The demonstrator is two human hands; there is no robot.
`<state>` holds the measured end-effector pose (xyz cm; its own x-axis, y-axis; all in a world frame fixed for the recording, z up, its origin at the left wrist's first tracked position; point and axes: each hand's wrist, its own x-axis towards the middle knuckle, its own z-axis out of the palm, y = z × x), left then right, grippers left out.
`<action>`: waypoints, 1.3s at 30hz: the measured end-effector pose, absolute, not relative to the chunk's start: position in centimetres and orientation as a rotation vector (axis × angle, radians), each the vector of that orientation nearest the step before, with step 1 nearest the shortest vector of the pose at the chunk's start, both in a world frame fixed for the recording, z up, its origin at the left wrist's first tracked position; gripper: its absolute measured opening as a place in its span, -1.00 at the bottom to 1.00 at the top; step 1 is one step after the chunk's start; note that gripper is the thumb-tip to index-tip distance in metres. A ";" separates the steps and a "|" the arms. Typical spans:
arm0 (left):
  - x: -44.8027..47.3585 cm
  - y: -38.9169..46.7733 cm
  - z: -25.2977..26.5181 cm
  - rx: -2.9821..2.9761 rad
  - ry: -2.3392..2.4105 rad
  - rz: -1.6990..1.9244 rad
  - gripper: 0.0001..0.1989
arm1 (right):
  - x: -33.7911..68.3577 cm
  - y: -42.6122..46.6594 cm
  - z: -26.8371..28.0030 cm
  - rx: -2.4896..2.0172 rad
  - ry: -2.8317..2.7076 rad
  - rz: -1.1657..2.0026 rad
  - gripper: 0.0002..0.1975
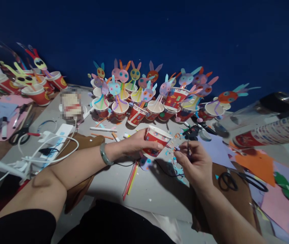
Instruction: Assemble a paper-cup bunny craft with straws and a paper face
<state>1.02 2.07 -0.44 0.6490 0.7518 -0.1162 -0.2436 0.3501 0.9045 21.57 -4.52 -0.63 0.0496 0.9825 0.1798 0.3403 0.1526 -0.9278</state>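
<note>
Head view: cups with paper figures (36, 95), upper left, and more figured cups (120, 112), upper centre, look done. Left grip (136, 144) closed round a cup (154, 138), frame centre: no figure stands out of it, likely unfinished. Mouth up, long axis leaning right. Right grip (196, 162) pinches a thin dark item (189, 149), can't identify. Cup stack (273, 130), right edge, looks unused.
</note>
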 end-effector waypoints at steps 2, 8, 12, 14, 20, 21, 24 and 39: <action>1.0 1.9 -0.5 1.023 0.549 0.610 -0.56 | 21.7 -4.4 -0.7 -1.345 -1.432 0.875 -0.64; 1.2 1.5 -1.2 1.071 0.542 0.545 -0.46 | 22.3 -4.0 -1.7 -1.333 -1.538 0.949 -0.76; 1.3 1.7 -1.9 1.147 0.688 0.683 -0.20 | 22.1 -3.8 -1.8 -1.360 -1.553 0.865 -0.77; 1.2 1.9 -2.0 1.296 0.755 0.841 -0.17 | 21.9 -3.6 -1.6 -1.341 -1.613 0.800 -0.79; 0.4 2.5 -0.8 1.893 0.574 0.962 -0.87 | 21.4 -3.4 -0.8 -1.244 -1.792 0.702 -0.86; 0.4 2.5 -0.7 1.913 0.540 0.917 -0.85 | 21.4 -3.5 -0.7 -1.245 -1.795 0.707 -0.86; 0.2 2.5 -0.3 1.837 0.512 0.754 -0.81 | 21.6 -3.5 -0.7 -1.253 -1.784 0.746 -0.83; -0.2 3.3 0.0 1.676 0.729 0.803 -0.79 | 22.4 -3.2 -0.9 -1.330 -1.942 0.544 -0.80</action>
<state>-0.19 3.28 0.01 0.5827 0.7997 0.1448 0.0670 -0.2248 0.9721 22.39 -3.21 -0.86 -0.2177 0.9230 0.3172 0.6242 0.3815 -0.6818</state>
